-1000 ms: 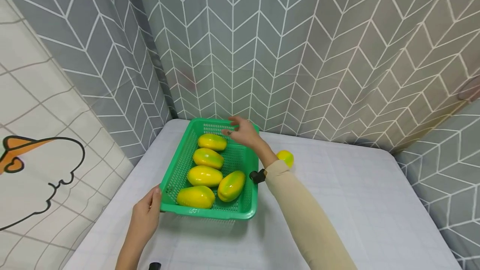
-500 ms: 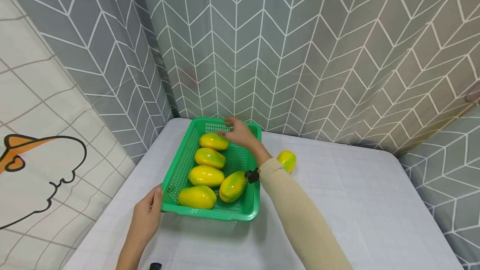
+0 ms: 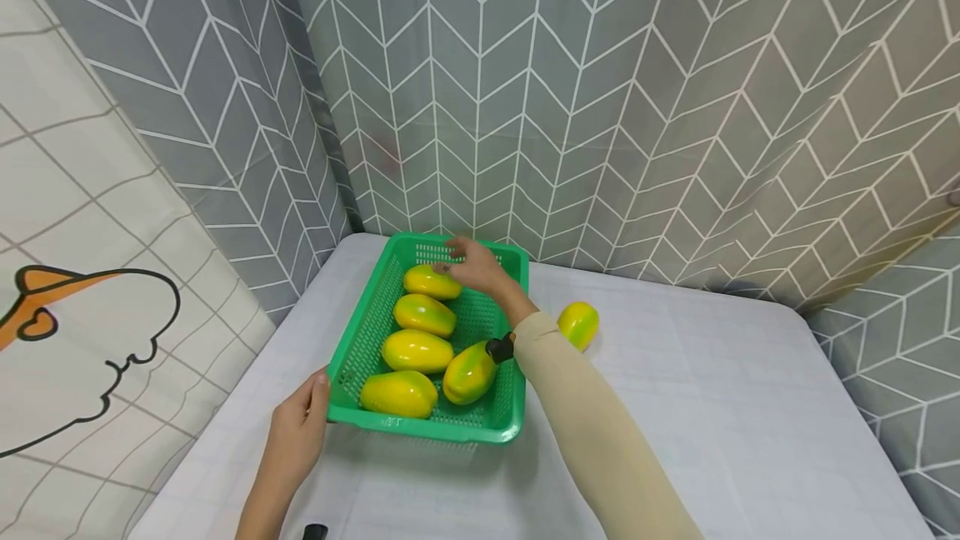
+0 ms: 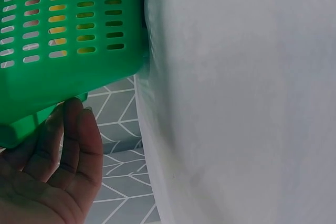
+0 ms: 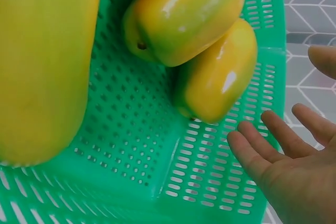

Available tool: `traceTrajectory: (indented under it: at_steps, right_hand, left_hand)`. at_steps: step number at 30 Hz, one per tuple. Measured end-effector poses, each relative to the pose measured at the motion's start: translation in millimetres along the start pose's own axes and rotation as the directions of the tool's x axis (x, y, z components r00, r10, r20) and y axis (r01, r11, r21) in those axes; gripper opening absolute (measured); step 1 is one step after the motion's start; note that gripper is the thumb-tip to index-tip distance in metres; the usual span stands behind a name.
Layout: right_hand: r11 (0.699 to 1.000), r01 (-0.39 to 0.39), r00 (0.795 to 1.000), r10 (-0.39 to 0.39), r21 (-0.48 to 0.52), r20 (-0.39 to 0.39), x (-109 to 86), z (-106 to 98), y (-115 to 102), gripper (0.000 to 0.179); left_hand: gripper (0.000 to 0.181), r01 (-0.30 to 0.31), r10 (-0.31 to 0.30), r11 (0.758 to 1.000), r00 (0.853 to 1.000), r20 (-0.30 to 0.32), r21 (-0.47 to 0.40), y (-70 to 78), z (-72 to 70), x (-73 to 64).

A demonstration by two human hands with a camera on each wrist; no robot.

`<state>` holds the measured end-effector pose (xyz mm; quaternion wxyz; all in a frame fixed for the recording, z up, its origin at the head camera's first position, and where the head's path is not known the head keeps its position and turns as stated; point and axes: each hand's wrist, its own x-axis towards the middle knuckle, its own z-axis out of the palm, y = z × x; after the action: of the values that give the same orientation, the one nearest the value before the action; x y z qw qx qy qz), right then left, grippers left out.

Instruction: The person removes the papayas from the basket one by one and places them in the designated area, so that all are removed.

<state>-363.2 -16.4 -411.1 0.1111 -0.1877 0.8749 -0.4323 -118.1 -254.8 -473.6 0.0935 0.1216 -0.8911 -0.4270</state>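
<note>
A green perforated basket (image 3: pixel 480 433) holds several glossy yellow-green papayas (image 3: pixel 413 352). At its near left corner, my left hand (image 3: pixel 298 423) grips the rim, thumb on top in the head view. The left wrist view shows the curled fingers of that hand (image 4: pixel 65 156) under the basket's rim. My right hand (image 3: pixel 478 267) is over the far end of the basket, beside the farthest papaya (image 3: pixel 431 282). Seen from the right wrist, its fingers (image 5: pixel 281 139) are extended and spread, with nothing held. Another papaya (image 3: pixel 578 324) lies on the table to the right of the basket, partly behind the sleeve.
The table (image 3: pixel 720 390) has a white cloth. A grey chevron-patterned curtain (image 3: pixel 570 107) stands behind it and at the sides. To the left hangs a white grid-patterned cloth (image 3: pixel 82 215) with a cartoon figure.
My right hand has moved slightly left over the basket, and the sleeve now covers less of the papaya on the table. My left hand keeps its grip on the basket corner.
</note>
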Motion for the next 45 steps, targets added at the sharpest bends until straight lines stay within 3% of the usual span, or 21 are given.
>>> traceTrajectory:
  at_steps: [9, 22, 28, 39, 45]
  right_hand:
    - [0.999, -0.042, 0.999, 0.043, -0.014, 0.029, 8.1, 4.9, 4.2, 0.063]
    - [0.998, -0.035, 0.997, 0.039, -0.061, 0.064, 21.5, 9.5, 6.0, 0.063]
    - [0.998, -0.027, 0.996, 0.032, -0.051, 0.083, 24.1, 13.5, 9.5, 0.061]
    - [0.993, -0.027, 0.993, 0.040, -0.118, 0.113, 24.6, 22.4, 22.7, 0.064]
    - [0.995, -0.041, 0.993, 0.051, -0.087, 0.109, 22.9, 23.3, 25.2, 0.061]
  left_hand:
    - [0.059, 0.018, -0.019, 1.000, 1.000, 0.006, 0.009, -2.0, -1.2, 0.2]
    - [0.057, 0.020, -0.020, 1.000, 1.000, 0.004, -0.002, -1.0, 1.4, 2.0]
    - [0.058, 0.020, -0.020, 1.000, 1.000, 0.007, -0.015, 0.2, 1.6, 1.3]
    - [0.058, 0.016, -0.016, 1.000, 1.000, 0.000, -0.021, 1.5, 2.4, 1.1]
    - [0.058, 0.015, -0.015, 1.000, 1.000, 0.000, -0.025, 0.8, 1.7, 0.9]
